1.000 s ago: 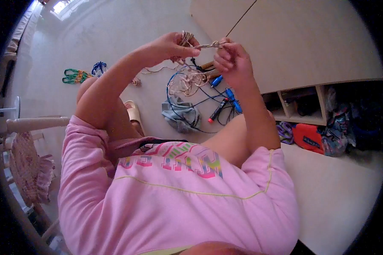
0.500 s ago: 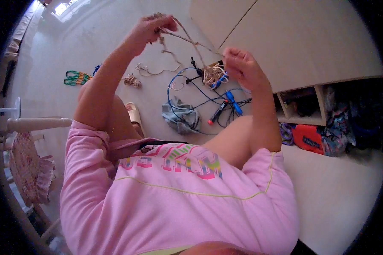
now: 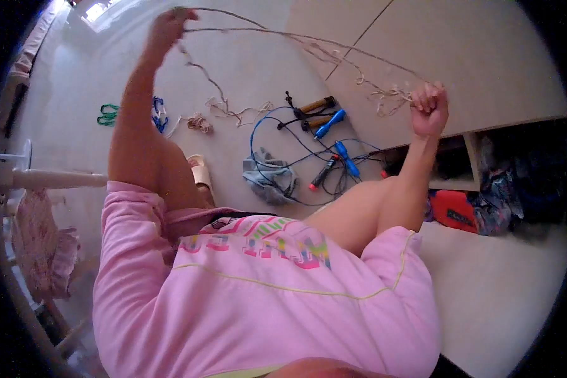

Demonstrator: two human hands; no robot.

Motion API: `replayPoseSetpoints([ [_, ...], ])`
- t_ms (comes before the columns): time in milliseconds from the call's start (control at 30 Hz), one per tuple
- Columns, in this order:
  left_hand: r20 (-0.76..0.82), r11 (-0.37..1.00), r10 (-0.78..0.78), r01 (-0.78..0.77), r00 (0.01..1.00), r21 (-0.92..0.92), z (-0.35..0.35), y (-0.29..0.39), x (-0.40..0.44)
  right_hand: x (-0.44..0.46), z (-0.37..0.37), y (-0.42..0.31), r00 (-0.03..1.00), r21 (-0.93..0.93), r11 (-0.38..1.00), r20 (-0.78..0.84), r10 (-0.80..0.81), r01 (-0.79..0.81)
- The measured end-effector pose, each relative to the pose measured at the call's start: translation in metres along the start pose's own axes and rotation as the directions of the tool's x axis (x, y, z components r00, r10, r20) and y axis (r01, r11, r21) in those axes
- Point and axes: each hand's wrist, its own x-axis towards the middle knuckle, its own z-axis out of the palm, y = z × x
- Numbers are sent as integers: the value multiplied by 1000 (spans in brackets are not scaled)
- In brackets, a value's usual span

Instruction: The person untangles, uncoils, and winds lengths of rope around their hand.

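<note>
A thin beige rope [image 3: 233,29] stretches in strands between my two raised hands. My left hand [image 3: 169,33], at the upper left, is closed around one part of it, and a loose end dangles below toward the floor. On the right, my right hand [image 3: 429,110] is closed in a fist on the rope, with a loose, tangled bunch of it beside the fingers. Beneath the rope, jump ropes with blue handles [image 3: 346,159], brown handles [image 3: 319,105] and a black handle [image 3: 324,173] lie on the floor. A small beige cord bundle [image 3: 198,123] lies nearer my left arm.
A grey cloth [image 3: 268,179] lies under the blue jump-rope cord. Green cord [image 3: 108,115] and blue cord [image 3: 160,113] are at the left. A pale cabinet [image 3: 460,57] with an open shelf stands on the right, near red fabric [image 3: 452,210]. A slipper [image 3: 201,175] is by my leg.
My hands have moved apart, the left up and leftward, the right to the right and slightly down. The rope is now drawn out between them, and its tangled bunch has shifted right.
</note>
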Motion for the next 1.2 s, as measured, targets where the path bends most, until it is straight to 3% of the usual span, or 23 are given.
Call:
replayPoseSetpoints([
  [33,-135,984,145,-157,980,-85,-16,-23,3,-6,-3,-5,996,-520,853,-86,-4,-41],
  [67,-238,998,-48,57,970,31,-32,-30,4,-11,-7,-11,986,-883,455,-157,-53,-116],
  [167,-383,961,-84,177,920,215,-77,-111,10,-28,-37,-21,830,-879,431,-390,-399,-206],
  [200,-392,955,-187,261,901,143,-91,-108,-3,-39,-48,-23,738,-868,432,-455,-498,-243],
  [267,-408,918,36,131,912,375,-113,-136,-16,-59,-66,-35,510,-847,437,-532,-676,-303],
  [333,-439,862,26,202,898,465,-128,-153,-22,-70,-67,-50,434,-651,757,-700,-567,-62],
  [433,-512,901,-420,411,749,-139,-140,-164,-29,-114,-79,-85,618,-250,963,-743,-255,98],
  [500,-531,897,-307,427,790,117,-149,-187,-28,-128,-80,-89,754,96,986,-655,-41,137],
  [533,-553,878,-268,436,789,196,-154,-198,-28,-114,-49,-87,307,-398,917,-874,-376,-10],
  [567,-574,852,-228,447,787,273,-159,-208,-29,-115,-46,-87,149,-833,382,-470,-870,-400],
  [600,-611,836,-201,459,766,300,-157,-207,-30,-130,-70,-93,255,-850,-16,-141,-957,-527],
  [633,-602,875,-363,482,711,42,-150,-188,-37,-132,-58,-95,265,-819,-38,-141,-954,-572],
  [667,-679,762,-273,583,682,280,-152,-210,-35,-137,-64,-98,83,-822,247,-335,-939,-513],
  [733,-639,810,-251,519,728,274,-166,-256,-35,-150,-81,-106,-215,-652,718,-686,-695,-244],
  [767,-626,818,-234,498,744,287,-167,-263,-36,-158,-80,-109,-205,-631,758,-730,-652,-163],
  [867,-632,815,-202,486,749,316,-158,-224,-45,-173,-73,-112,-36,-688,699,-707,-706,-194],
  [967,-595,935,-309,352,742,-47,-148,-227,-35,-170,-73,-110,175,-787,486,-577,-798,-380],
  [1000,-551,930,-367,282,749,-236,-140,-216,-36,-169,-76,-108,271,-819,345,-499,-823,-459],
  [1033,-537,971,-142,222,831,86,-151,-249,-27,-171,-88,-102,569,-756,-357,-25,-822,-549],
  [1067,-499,959,-127,234,857,158,-153,-261,-20,-167,-102,-95,486,-879,-36,-229,-843,-476],
  [1133,-405,938,-151,260,902,228,-150,-264,-10,-143,-55,-90,371,-771,158,-462,-806,-618],
  [1167,-350,932,-190,280,917,229,-144,-255,-8,-144,-69,-87,325,-801,479,-589,-740,-360],
  [1200,-247,906,-82,175,965,385,-135,-246,-6,-143,-82,-83,339,-683,729,-697,-632,-44],
])
